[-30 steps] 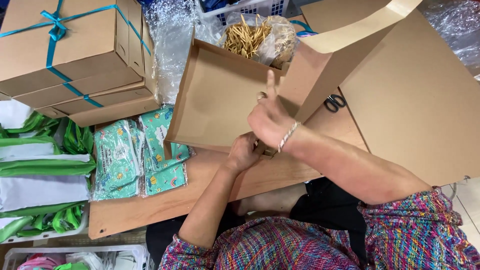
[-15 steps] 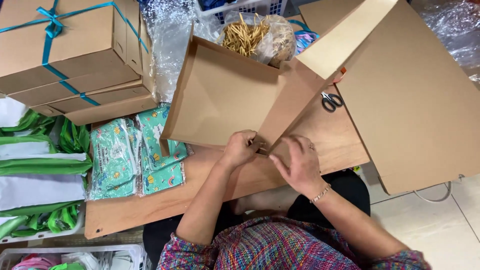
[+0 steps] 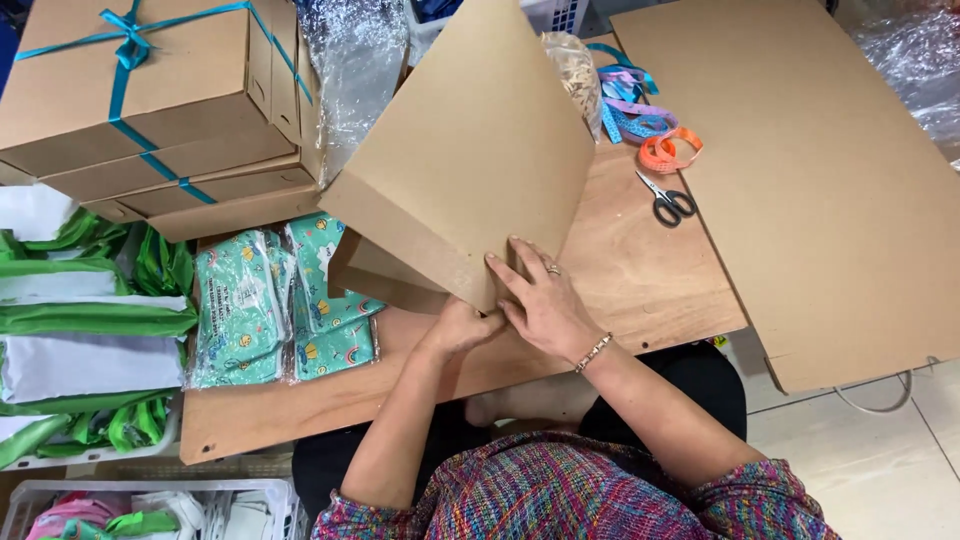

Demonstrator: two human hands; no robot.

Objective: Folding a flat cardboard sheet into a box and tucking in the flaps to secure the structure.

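Seen from the head camera, the person folds a brown cardboard box blank [image 3: 470,150] that stands tilted on the wooden table [image 3: 640,280]. The right hand [image 3: 545,300] lies flat and spread on the blank's lower near corner, fingers pressing its outer face. The left hand [image 3: 462,328] sits just left of the right hand, touching it, curled at the blank's bottom edge; whether it actually grips the cardboard cannot be told. The two hands are close together, at the table's near edge.

Taking the table as the landmark: a pair of scissors [image 3: 668,200] lies on its far right part, well apart from the hands. Beyond the scissors rest an orange ribbon coil [image 3: 668,152] and blue patterned ribbons [image 3: 625,105]. On the table's left part lie green printed packets [image 3: 280,310] in clear wrap, partly under the blank. At the table's far left corner stands a stack of brown boxes tied with teal ribbon [image 3: 140,100]. A large flat cardboard sheet [image 3: 820,180] covers the area to the table's right. Green and white bags [image 3: 80,330] lie off the table's left side.
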